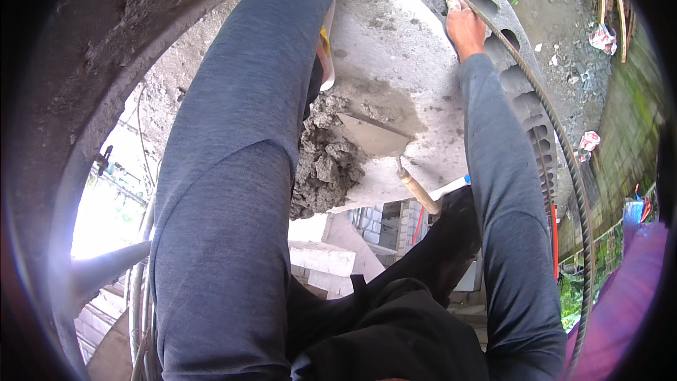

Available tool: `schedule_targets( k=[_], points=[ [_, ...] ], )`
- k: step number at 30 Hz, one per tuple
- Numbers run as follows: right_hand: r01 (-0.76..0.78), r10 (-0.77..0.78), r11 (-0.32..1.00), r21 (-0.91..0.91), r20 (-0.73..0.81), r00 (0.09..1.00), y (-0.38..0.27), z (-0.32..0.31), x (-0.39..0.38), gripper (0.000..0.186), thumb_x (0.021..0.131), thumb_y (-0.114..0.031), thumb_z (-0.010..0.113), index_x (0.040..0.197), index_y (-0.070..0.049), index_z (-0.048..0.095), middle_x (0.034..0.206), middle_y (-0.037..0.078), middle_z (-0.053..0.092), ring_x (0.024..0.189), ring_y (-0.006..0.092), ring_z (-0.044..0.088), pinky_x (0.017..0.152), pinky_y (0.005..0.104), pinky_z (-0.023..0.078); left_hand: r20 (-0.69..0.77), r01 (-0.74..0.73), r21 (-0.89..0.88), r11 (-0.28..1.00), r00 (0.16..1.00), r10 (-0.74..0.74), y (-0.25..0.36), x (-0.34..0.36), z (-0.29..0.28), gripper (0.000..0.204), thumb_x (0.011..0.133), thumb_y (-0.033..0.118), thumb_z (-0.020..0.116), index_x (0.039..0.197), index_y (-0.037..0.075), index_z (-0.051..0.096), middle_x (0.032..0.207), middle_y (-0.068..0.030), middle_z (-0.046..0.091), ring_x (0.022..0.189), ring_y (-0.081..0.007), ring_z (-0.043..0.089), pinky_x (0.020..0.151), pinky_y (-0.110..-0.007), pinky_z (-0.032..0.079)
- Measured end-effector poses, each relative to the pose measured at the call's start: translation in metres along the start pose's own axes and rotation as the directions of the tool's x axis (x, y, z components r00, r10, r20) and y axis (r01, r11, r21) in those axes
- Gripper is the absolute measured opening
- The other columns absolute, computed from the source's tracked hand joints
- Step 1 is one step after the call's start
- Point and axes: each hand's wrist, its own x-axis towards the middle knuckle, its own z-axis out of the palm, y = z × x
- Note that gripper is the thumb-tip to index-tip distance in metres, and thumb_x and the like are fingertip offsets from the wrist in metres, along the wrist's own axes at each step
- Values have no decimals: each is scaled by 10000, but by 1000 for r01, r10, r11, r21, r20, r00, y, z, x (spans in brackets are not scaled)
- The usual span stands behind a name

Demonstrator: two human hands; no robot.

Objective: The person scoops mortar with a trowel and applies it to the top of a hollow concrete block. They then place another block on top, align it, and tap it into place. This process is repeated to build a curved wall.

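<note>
**Reaching with the right hand (pixel 467 29) to a hollow-cored panel (pixel 511 14)**

To handle this edge well, I would set the fingertips on solid concrete between the openings, keep them from slipping into a hole, and mind the ribbed steel bar (pixel 565 144) that curves down the right of the frame, since it could pinch or scrape. Keeping the sleeve off the trowel (pixel 374 137) and the wet mortar (pixel 326 169) at centre also seems wise.

The panel runs from the top of the frame down its right side, and its near rim lies right at the right hand's fingers, upper right of centre. Those fingers are partly bent, close to the bar's upper end; whether they close on the bar or merely rest on the rim, I cannot tell. The left arm (pixel 229 169) stretches to the top edge, its hand out of sight, so its grip cannot be told. The trowel lies well apart from the right hand, touching the mortar, on a pale slab (pixel 402 28).
</note>
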Motion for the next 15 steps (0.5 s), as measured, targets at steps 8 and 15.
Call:
schedule_targets(
  k=[8,15],
  points=[
    [-82,82,997,0,27,996,-17,-19,-11,431,1034,-472,453,1308,-235,687,1292,180,679,1205,434,619,1009,505,492,-27,-54,75,996,998,56,-5,8,5,708,836,224,713,1477,33,482,1563,-180,444,1489,-443,340,1217,-469,320],
    [-71,72,997,29,-40,997,-15,-17,-10,470,1031,-523,441,1254,-210,713,1280,181,681,1191,441,618,1001,509,491,104,-127,237,963,989,105,3,5,-9,803,816,275,754,1518,39,444,1599,-167,407,1519,-426,289,1232,-482,294]
  ],
)
